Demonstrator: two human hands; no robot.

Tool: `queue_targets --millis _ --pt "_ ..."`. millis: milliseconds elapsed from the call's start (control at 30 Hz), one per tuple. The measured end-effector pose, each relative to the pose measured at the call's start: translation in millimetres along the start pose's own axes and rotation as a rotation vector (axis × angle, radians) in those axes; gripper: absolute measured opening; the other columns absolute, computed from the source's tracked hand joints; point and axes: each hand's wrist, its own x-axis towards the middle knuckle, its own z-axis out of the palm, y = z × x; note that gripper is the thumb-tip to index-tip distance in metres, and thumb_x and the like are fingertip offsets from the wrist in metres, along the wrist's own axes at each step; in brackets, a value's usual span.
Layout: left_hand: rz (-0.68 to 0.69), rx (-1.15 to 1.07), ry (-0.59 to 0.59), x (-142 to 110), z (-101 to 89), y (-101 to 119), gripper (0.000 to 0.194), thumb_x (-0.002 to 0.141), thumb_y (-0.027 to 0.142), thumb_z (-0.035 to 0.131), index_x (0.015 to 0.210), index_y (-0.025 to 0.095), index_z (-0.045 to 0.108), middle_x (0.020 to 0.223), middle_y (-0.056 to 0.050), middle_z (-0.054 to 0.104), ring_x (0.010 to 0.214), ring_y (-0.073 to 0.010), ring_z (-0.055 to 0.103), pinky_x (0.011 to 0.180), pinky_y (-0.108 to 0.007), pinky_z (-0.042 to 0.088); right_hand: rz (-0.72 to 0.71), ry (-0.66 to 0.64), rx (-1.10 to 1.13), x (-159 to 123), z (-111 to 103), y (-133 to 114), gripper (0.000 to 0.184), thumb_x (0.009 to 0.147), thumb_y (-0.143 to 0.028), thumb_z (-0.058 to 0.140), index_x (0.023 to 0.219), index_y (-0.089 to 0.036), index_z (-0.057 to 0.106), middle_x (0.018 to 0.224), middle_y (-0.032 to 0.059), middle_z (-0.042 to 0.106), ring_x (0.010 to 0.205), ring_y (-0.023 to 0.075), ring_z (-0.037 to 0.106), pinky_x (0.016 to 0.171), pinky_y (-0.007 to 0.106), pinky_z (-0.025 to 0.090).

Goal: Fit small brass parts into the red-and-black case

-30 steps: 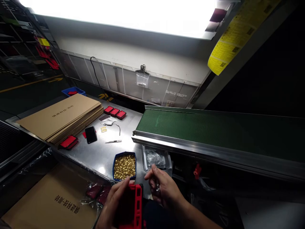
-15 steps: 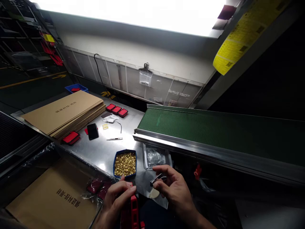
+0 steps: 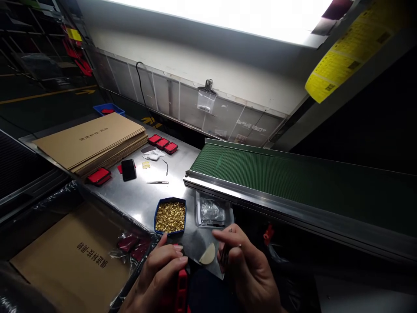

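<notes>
My left hand (image 3: pixel 159 274) grips a red plastic part (image 3: pixel 181 287) at the bottom edge, fingers curled over its top. My right hand (image 3: pixel 247 271) is beside it, its fingers pinched on a small dark metal tool (image 3: pixel 225 254). Just beyond the hands stands a blue tray (image 3: pixel 157 215) full of small brass pieces. A clear plastic bag (image 3: pixel 211 213) lies to the tray's right. A pale half-round piece (image 3: pixel 208 255) rests on a plastic sheet between my hands.
A green conveyor belt (image 3: pixel 293 178) runs to the right behind a metal rail. On the steel table (image 3: pixel 137 198) lie tweezers (image 3: pixel 157 182), a black phone (image 3: pixel 128 169), red parts (image 3: pixel 162 144) and a cardboard stack (image 3: pixel 91 141). A cardboard box (image 3: pixel 74 261) sits lower left.
My view has shifted so the hands sit lower in the frame. My left hand turned the red part edge-on, and my right hand drew the small tool in toward it.
</notes>
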Motion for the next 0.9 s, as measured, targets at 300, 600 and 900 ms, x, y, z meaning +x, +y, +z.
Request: queue_targets --millis 300,600,900 --pt "0.026 0.082 0.051 -5 2.0 2 0.045 0.105 0.046 0.027 0.135 0.018 0.044 0.126 -0.009 0.044 0.124 -0.0262 0.047 0.126 -0.045 0.02 0.229 0.041 0.15 -10 11 -12 0.034 0.077 -0.035 0.086 0.104 -0.024 0.068 0.09 0.0034 0.073 0.079 0.0141 0.069 0.075 0.025 0.057" --pt "0.038 0.111 0.05 -9 5.6 0 0.043 0.105 0.046 0.024 0.134 0.02 0.043 0.129 -0.006 0.042 0.142 -0.0225 0.03 0.125 -0.03 0.018 0.101 -0.134 0.112 -14 7 -1 0.028 0.078 -0.027 0.084 0.1 -0.028 0.067 0.093 0.0023 0.072 0.085 0.0173 0.07 0.077 0.03 0.056" --pt "0.046 0.102 0.012 -7 1.8 3 0.044 0.105 0.044 0.023 0.135 0.019 0.042 0.128 -0.006 0.042 0.135 -0.022 0.038 0.127 -0.032 0.015 0.075 -0.149 0.085 -12 5 -5 0.029 0.077 -0.018 0.084 0.099 -0.027 0.067 0.094 0.0018 0.075 0.086 0.0153 0.071 0.079 0.027 0.056"
